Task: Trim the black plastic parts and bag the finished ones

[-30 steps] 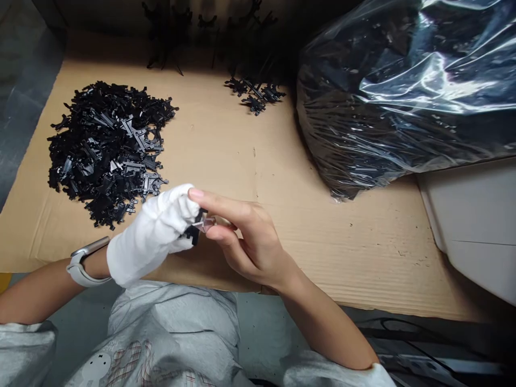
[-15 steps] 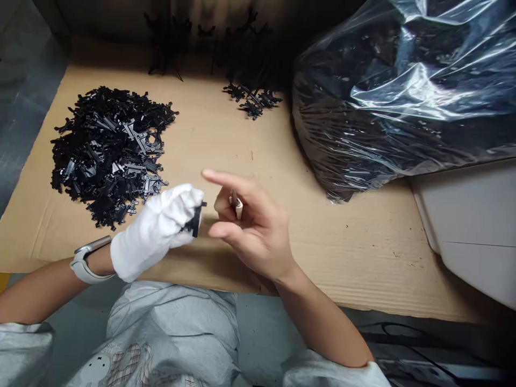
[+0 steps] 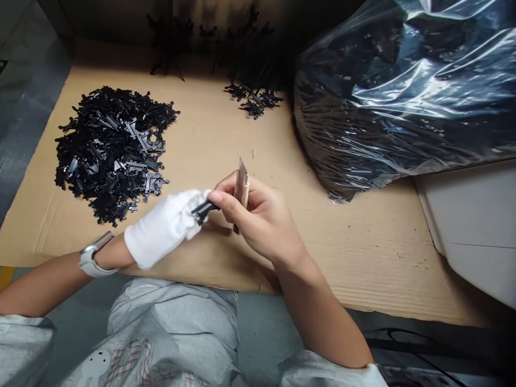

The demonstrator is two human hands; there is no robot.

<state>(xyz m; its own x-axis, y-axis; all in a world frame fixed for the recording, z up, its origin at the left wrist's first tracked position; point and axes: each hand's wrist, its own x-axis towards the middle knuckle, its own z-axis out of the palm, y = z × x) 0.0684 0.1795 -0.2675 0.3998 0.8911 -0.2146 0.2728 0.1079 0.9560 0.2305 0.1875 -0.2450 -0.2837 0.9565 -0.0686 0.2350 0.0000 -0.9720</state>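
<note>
My left hand (image 3: 165, 226), in a white glove, is closed on a small black plastic part (image 3: 205, 209) that sticks out toward my right hand. My bare right hand (image 3: 258, 220) is closed around a slim utility knife (image 3: 241, 185) whose blade points up and away. Its thumb touches the black part. Both hands hover just above the cardboard sheet (image 3: 226, 140), near its front edge.
A big pile of black plastic parts (image 3: 110, 150) lies on the cardboard at the left. A smaller cluster of parts (image 3: 253, 99) sits at the back. A large clear bag of black parts (image 3: 403, 91) fills the right, with a white bin (image 3: 471, 226) beside it.
My right hand, spread half a second ago, has closed round the knife and come back against the part in my gloved left hand. The knife now stands upright.
</note>
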